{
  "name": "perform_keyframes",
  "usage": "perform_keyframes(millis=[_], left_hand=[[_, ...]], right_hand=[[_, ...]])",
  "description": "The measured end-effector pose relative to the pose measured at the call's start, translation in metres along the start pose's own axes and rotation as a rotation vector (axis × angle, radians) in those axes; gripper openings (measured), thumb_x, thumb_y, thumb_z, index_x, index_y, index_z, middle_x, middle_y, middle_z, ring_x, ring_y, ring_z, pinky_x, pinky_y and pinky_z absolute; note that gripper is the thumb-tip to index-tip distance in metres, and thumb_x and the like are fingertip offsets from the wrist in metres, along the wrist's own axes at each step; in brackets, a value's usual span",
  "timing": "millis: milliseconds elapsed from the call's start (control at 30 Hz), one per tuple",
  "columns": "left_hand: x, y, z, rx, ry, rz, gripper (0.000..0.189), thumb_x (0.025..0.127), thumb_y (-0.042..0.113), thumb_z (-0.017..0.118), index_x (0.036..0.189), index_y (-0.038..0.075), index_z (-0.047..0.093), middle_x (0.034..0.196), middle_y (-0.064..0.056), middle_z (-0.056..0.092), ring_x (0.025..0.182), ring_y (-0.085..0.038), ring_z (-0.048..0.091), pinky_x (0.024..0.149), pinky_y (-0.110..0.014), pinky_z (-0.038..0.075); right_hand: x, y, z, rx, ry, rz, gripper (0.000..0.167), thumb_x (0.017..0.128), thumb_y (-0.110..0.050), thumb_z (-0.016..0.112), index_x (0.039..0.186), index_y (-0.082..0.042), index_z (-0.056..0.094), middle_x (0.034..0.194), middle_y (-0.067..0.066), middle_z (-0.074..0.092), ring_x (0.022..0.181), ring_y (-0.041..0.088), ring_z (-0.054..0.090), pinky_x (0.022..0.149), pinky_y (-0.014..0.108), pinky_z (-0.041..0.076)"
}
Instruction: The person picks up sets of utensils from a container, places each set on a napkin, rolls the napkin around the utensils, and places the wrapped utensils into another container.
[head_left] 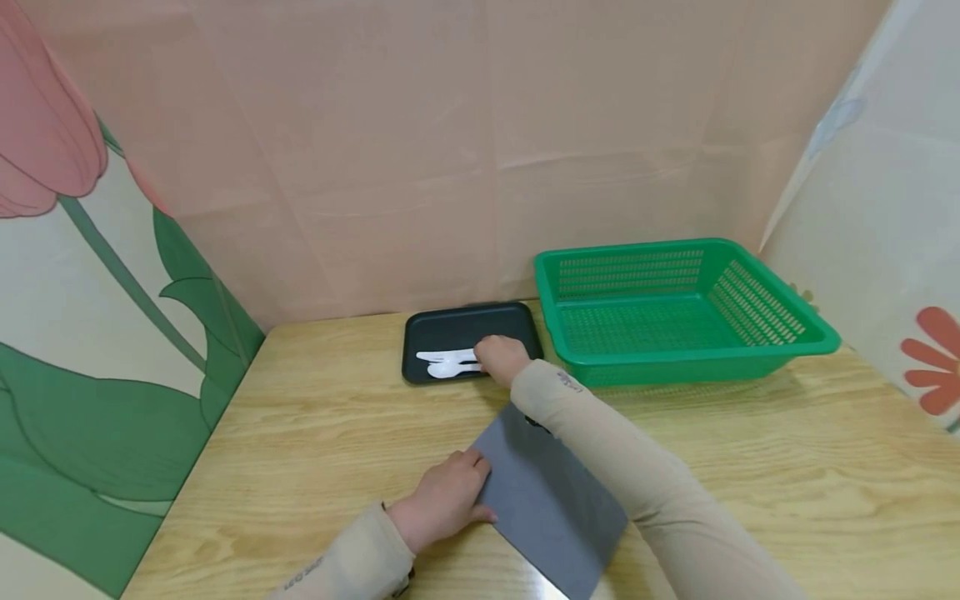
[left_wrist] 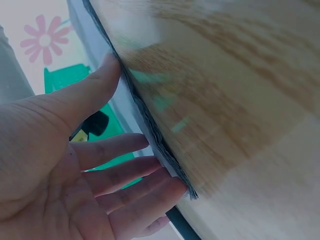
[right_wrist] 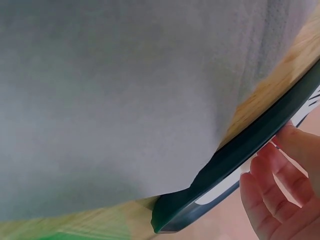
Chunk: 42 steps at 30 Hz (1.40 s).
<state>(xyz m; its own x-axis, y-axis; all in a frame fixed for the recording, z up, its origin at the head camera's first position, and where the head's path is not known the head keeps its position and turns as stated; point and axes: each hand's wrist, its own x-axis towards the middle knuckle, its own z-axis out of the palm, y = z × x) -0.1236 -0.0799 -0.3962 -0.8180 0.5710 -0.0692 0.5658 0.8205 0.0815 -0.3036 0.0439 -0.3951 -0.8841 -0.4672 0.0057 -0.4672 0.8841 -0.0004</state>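
Note:
In the head view, a black tray (head_left: 442, 323) at the back of the table bears a white plastic knife (head_left: 438, 357) and a white spoon (head_left: 442, 370) side by side. My right hand (head_left: 501, 358) reaches over the tray's right part and grips the cutlery by its handles; the handle ends are partly hidden. My left hand (head_left: 446, 498) rests against the left edge of a grey folded cloth (head_left: 551, 500). In the left wrist view, its thumb and loosely spread fingers touch the stacked layers of that edge. The right forearm crosses above the cloth.
A green plastic basket (head_left: 693, 354) with slotted walls stands at the back right, close beside the tray. Wooden table (head_left: 300, 442) surface extends around these things. Behind it hangs a pinkish backdrop (head_left: 375, 167), with flower-printed sheets at both sides.

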Motion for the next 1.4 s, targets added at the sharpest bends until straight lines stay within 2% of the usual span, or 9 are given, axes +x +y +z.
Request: perform_keyframes(millis=[300,500,800,1400], left_hand=[[0.0012,0.0008,-0.0007,-0.001,-0.003,0.004,0.056,0.073,0.045,0.074,0.108,0.004,0.061,0.104,-0.005,0.059,0.090,-0.017,0.058,0.071,-0.026,0.052],[0.0022,0.0015,-0.0007,0.005,0.010,0.011,0.055,0.072,0.045,0.075,0.107,0.004,0.062,0.102,-0.005,0.059,0.088,-0.017,0.058,0.068,-0.026,0.052],[0.0007,0.0010,-0.0007,-0.002,-0.019,-0.003,0.056,0.073,0.045,0.074,0.110,0.004,0.061,0.106,-0.005,0.059,0.090,-0.017,0.057,0.072,-0.027,0.052],[-0.0005,0.0005,0.0001,0.002,0.013,-0.001,0.054,0.072,0.045,0.075,0.106,0.005,0.061,0.102,-0.005,0.058,0.087,-0.017,0.057,0.067,-0.027,0.052]], right_hand=[[-0.0010,0.0009,0.0010,-0.061,-0.010,-0.005,0.006,0.088,-0.014,0.064,0.091,-0.013,0.069,0.098,0.005,0.068,0.087,0.022,0.065,0.070,0.036,0.055],[-0.0020,0.0028,0.0012,-0.088,-0.010,-0.012,0.007,0.088,-0.014,0.063,0.093,-0.013,0.068,0.098,0.005,0.066,0.085,0.023,0.064,0.070,0.038,0.055],[-0.0025,-0.0003,-0.0002,-0.105,-0.024,-0.042,0.013,0.090,-0.017,0.061,0.100,-0.012,0.067,0.101,0.006,0.066,0.087,0.023,0.064,0.072,0.037,0.055],[-0.0042,0.0034,-0.0068,-0.104,0.059,-0.075,0.009,0.086,-0.014,0.066,0.094,-0.010,0.067,0.096,0.007,0.065,0.083,0.025,0.063,0.069,0.038,0.055]])
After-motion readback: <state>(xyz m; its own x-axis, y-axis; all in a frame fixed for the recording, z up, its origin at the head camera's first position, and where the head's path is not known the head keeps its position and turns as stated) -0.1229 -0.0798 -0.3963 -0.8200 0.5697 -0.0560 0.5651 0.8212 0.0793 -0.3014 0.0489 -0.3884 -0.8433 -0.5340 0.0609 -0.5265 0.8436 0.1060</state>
